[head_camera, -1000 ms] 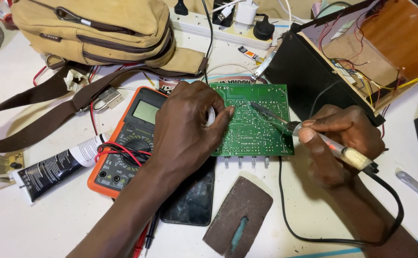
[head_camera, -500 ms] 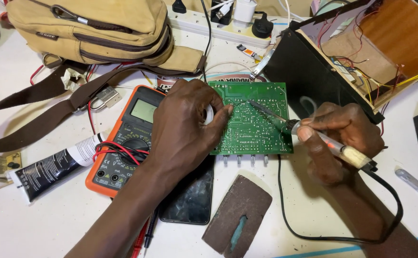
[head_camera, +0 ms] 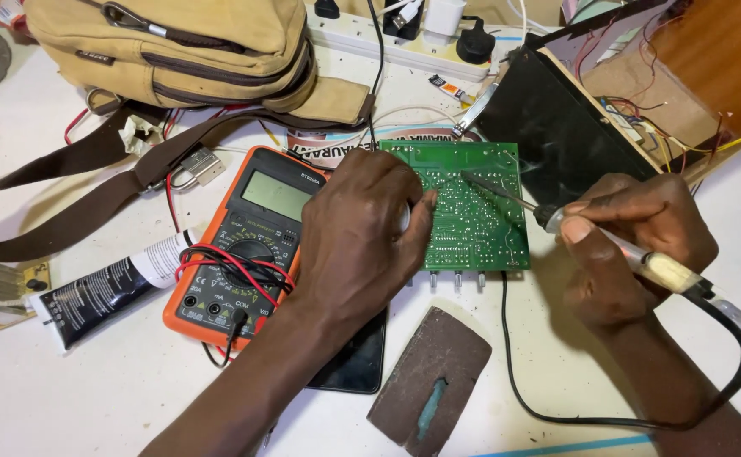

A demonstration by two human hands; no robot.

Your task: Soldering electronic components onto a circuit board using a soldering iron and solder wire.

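Note:
A green circuit board (head_camera: 480, 216) lies solder side up in the middle of the white table. My left hand (head_camera: 362, 237) rests on its left edge and holds a small white roll, mostly hidden under the fingers. My right hand (head_camera: 633, 245) grips a soldering iron (head_camera: 556, 222) like a pen. Its metal tip touches the upper middle of the board. The iron's black cable (head_camera: 624, 419) loops round my right wrist.
An orange multimeter (head_camera: 239, 245) with red and black leads sits left of the board, and a dark phone (head_camera: 353, 360) lies under my left arm. A black tube (head_camera: 108, 288), a tan bag (head_camera: 192, 51), a power strip (head_camera: 404, 38), an open speaker box (head_camera: 641, 93) and a brown pad (head_camera: 429, 377) surround them.
The iron's tip has slid slightly left and up across the board. My left hand stays on the board's left edge.

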